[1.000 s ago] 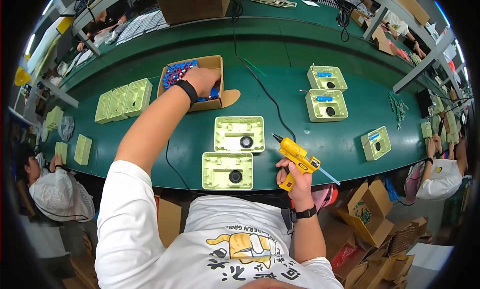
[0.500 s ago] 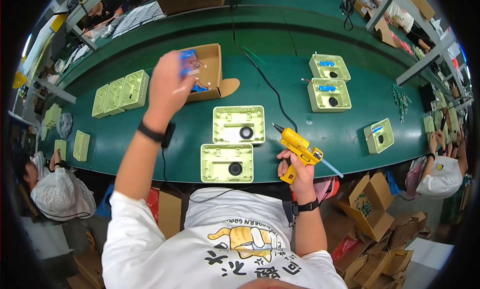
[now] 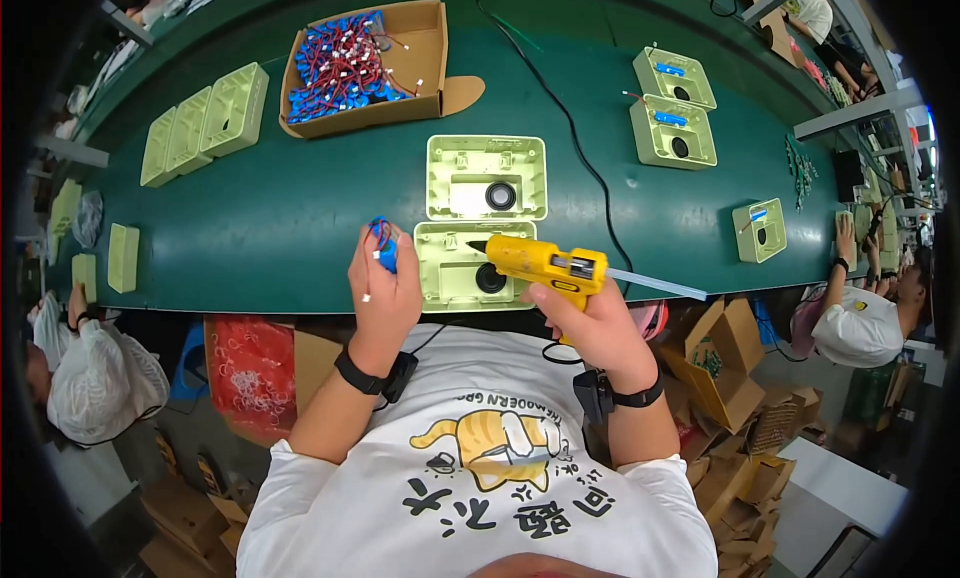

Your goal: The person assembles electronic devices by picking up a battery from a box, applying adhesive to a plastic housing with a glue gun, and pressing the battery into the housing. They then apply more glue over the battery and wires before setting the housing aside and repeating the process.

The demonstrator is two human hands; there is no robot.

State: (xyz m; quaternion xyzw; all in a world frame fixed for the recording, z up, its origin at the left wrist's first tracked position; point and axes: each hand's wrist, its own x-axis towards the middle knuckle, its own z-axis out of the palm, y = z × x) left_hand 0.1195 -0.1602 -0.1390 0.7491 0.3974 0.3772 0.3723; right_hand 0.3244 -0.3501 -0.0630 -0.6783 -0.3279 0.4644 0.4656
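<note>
My left hand is closed around blue batteries with red and black wires and a white connector hanging down. It is just left of the nearer light-green plastic case. A yellow hot glue gun is gripped in my right hand, with a pale glue stick poking out of its back end. Its dark nozzle hangs over the nearer case, partly covering that case and its round black speaker. Directly behind stands a second light-green case, also with a round speaker.
A cardboard box of blue batteries with wires stands at the back left. Beside it are stacked green cases. Two cases with batteries sit back right, another further right. A black cable crosses the green table. People work at both sides.
My left hand has come back from the cardboard box toward me, carrying batteries. The glue gun has swung left, its nozzle now above the nearer case. The view has shifted.
</note>
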